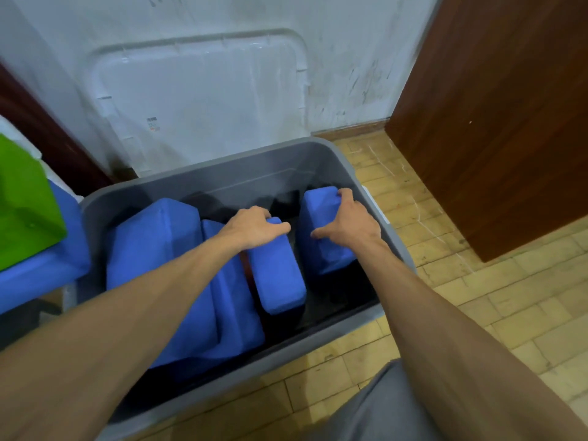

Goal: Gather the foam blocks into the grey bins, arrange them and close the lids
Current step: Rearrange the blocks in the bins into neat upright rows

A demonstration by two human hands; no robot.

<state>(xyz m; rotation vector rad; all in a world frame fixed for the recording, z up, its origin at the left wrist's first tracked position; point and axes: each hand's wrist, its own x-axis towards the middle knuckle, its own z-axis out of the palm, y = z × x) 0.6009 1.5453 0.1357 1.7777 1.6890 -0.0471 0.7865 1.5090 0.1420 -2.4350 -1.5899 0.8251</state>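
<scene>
The grey bin [222, 163] stands open on the tiled floor [451, 300], its far rim near the wall [343, 58]. Its white lid [203, 97] leans upright against that wall, just behind the bin.

Inside the bin, a big blue block [152, 249] fills the left side, pressed to the left wall, with a thinner blue slab [232, 300] lying against its right edge. The left hand [254, 229] grips the far end of the middle block [276, 275], fingers [265, 214] curled over its top edge and the thumb along its right side. The right hand [350, 221] holds the right block [321, 240], fingers [345, 194] hooked over its far top corner, close beside the bin's right wall.

Between the two held blocks runs a dark open gap. More bare bin bottom shows in the near right corner and along the far wall.

Left of the bin, outside it, a green block [22, 205] sits on another blue one [38, 275]. Right of the bin, across a strip of floor, stands a brown wooden panel [493, 122].
</scene>
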